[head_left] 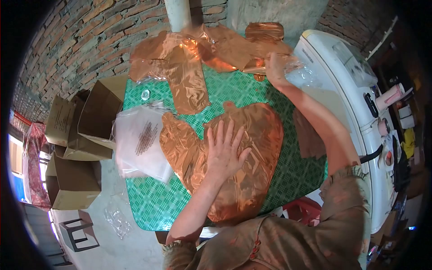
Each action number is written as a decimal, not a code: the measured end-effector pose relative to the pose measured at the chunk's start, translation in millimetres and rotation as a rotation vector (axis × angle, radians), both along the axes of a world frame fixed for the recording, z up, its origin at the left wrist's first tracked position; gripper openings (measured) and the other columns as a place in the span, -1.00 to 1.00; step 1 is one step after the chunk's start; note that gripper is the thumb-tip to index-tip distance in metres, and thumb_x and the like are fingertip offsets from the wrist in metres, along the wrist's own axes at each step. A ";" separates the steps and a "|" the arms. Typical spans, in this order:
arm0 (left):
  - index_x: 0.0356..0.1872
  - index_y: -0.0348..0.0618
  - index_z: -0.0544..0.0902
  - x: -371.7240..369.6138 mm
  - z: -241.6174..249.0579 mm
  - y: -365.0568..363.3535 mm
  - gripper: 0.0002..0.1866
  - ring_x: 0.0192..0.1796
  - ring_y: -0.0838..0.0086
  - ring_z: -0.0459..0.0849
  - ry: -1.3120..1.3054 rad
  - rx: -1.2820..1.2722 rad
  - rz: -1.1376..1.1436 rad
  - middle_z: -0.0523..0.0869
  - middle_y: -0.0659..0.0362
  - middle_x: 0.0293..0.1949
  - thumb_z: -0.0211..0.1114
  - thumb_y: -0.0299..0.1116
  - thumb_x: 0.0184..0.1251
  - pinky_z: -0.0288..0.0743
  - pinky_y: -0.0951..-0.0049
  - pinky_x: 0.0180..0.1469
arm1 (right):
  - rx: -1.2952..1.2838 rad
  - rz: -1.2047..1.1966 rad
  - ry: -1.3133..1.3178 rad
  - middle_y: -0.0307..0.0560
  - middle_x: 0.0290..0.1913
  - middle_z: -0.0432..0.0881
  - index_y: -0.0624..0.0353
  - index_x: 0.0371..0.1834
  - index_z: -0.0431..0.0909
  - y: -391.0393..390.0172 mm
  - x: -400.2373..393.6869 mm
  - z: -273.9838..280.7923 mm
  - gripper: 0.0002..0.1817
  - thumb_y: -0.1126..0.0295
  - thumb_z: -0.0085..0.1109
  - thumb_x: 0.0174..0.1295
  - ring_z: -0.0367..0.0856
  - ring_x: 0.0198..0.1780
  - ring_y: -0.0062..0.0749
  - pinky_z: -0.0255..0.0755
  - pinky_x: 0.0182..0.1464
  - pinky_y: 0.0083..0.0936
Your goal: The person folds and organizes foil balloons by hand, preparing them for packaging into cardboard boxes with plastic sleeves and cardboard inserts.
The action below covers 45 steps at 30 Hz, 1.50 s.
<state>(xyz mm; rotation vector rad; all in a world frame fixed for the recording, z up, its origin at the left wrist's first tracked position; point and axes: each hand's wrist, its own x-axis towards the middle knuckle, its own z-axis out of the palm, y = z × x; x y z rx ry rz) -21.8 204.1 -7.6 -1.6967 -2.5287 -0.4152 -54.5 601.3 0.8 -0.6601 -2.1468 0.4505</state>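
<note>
My left hand (223,152) lies flat with spread fingers on a large copper-coloured foil sheet (256,180) at the front of the green checked table (150,207). Further off, at the back right, my right hand (275,71) reaches to a pile of copper foil (225,45); its fingers are bent at the foil's edge, and what they hold is too small to make out. One foil strip (186,85) hangs forward from the pile. Left of the large foil is a stack of clear printed plastic bags (141,141).
Open cardboard boxes (101,108) stand left of the table, above a small dark stool (79,234). A white machine (346,81) borders the right side. Brown sheets (309,135) lie at the table's right edge. A brick wall (85,45) rises behind.
</note>
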 end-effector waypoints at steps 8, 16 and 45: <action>0.67 0.06 0.38 0.0 -2.6 -0.9 -0.25 0.75 -0.04 0.06 -0.008 0.096 -0.010 0.26 0.01 0.70 0.06 0.25 0.64 -0.24 -0.29 0.74 | 0.006 0.039 -0.434 0.30 -0.04 0.75 0.17 0.13 0.57 -21.0 6.1 20.3 -0.71 0.24 0.21 0.50 0.70 0.04 0.34 0.53 0.08 0.05; 0.68 0.05 0.36 0.5 -1.0 -0.1 -0.24 0.76 -0.03 0.04 0.020 0.060 -0.008 0.25 0.00 0.71 0.04 0.24 0.65 -0.25 -0.27 0.74 | -0.040 0.162 -0.396 0.10 -0.25 0.79 0.13 -0.14 0.73 -20.5 22.5 39.2 -0.78 0.23 0.42 0.36 0.77 -0.16 0.04 0.55 -0.10 -0.13; 0.32 -0.22 0.67 -115.4 81.8 194.9 -0.47 0.30 -0.04 0.72 -0.235 0.629 -0.108 0.72 -0.16 0.29 0.51 -0.21 0.41 0.64 0.11 0.26 | 0.019 0.410 -0.391 0.11 -0.31 0.71 0.24 -0.31 0.52 -20.8 46.9 78.3 -0.62 0.21 0.54 0.23 0.67 -0.24 0.13 0.46 -0.17 -0.07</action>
